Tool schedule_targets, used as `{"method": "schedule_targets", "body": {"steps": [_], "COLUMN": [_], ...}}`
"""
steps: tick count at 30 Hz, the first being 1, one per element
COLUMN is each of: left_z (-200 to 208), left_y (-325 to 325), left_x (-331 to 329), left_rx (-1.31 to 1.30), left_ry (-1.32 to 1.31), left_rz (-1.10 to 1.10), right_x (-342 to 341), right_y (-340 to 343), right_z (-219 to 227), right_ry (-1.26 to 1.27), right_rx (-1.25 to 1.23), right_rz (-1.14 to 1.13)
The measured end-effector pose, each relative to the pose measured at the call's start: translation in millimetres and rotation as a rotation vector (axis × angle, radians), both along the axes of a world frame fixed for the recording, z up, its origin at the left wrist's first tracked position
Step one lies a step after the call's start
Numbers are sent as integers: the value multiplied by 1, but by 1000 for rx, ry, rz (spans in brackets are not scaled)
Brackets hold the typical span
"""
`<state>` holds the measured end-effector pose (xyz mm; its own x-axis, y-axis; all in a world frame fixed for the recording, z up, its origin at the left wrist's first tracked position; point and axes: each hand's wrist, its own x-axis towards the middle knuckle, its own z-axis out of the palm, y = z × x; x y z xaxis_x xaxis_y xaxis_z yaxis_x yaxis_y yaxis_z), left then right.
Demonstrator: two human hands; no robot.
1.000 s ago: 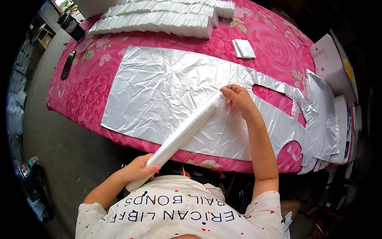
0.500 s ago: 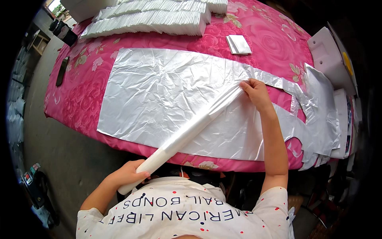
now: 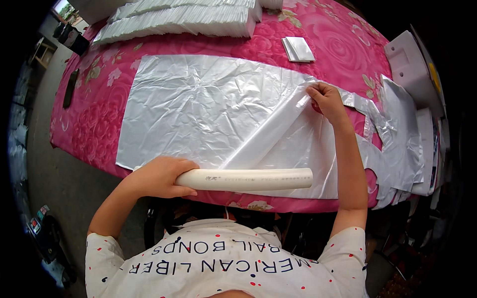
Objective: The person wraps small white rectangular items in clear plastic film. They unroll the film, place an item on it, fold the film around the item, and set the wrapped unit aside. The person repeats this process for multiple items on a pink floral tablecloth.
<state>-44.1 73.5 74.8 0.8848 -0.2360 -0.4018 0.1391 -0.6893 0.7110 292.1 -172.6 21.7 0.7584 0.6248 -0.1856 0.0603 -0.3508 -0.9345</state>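
Observation:
A wide silvery plastic bag lies crinkled across the table in front of me. My left hand is closed round one end of a white plastic pipe, which lies level over the bag's near edge. Farther right, my right hand pinches the upper right part of the bag. A folded strip of the same film slants from these fingers down toward the pipe. Cut-out handle strips of film stretch away to the right.
Stacks of folded white-silver sheets stand at the far left of the pink floral tablecloth. A small folded packet lies beyond the bag. White foam boxes border the right side. A dark flat object rests near the left edge.
The pipe has come out from inside the slanted film fold and swung level, held in my left hand. My right hand keeps its pinch, slightly farther away and to the right.

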Motion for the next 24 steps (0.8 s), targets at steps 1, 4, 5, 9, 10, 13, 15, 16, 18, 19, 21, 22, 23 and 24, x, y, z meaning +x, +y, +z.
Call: {"method": "schedule_targets", "body": {"steps": [1, 4, 5, 9, 10, 13, 15, 16, 18, 19, 21, 22, 23, 24], "left_z": [-1, -14, -21, -44, -53, -66, -69, -68, -68, -68, -70, -72, -73, -73], "left_y": [-9, -28, -33, -47, -51, -59, -62, -66, -75, -81, -91, -97, -103, -106], "left_x": [12, 44, 50, 43, 38, 33, 30, 29, 24, 21, 14, 12, 10, 8], "left_rx": [99, 325, 309, 149, 186, 199, 211, 219, 237, 242, 278, 304, 326, 363], "left_ry": [-104, -493, -728, -914, -786, -690, -607, -603, -589, -587, -587, -593, -599, -581], "left_rz": [7, -53, -80, -466, -559, -466, -484, -483, -451, -428, -388, -379, -368, -362], "right_x": [-7, -11, -12, -7, -4, 1, -3, -7, -32, -53, -105, -131, -157, -173], "right_y": [10, 30, 35, 45, 46, 43, 46, 45, 45, 40, 25, 15, 9, 3], "right_z": [5, 1, 2, 4, 3, -1, -2, -1, 14, 26, 42, 35, 28, 23], "right_ry": [-40, -58, -68, -14, -7, 5, 5, -123, -372, -390, -496, -729, -734, -741], "right_rx": [-28, -35, -52, -183, -189, -160, -73, -97, -135, -89, -25, -6, -86, -162], "right_rz": [56, 133, 153, 172, 186, 165, 86, -10, -181, -33, 314, 407, 433, 457]}}
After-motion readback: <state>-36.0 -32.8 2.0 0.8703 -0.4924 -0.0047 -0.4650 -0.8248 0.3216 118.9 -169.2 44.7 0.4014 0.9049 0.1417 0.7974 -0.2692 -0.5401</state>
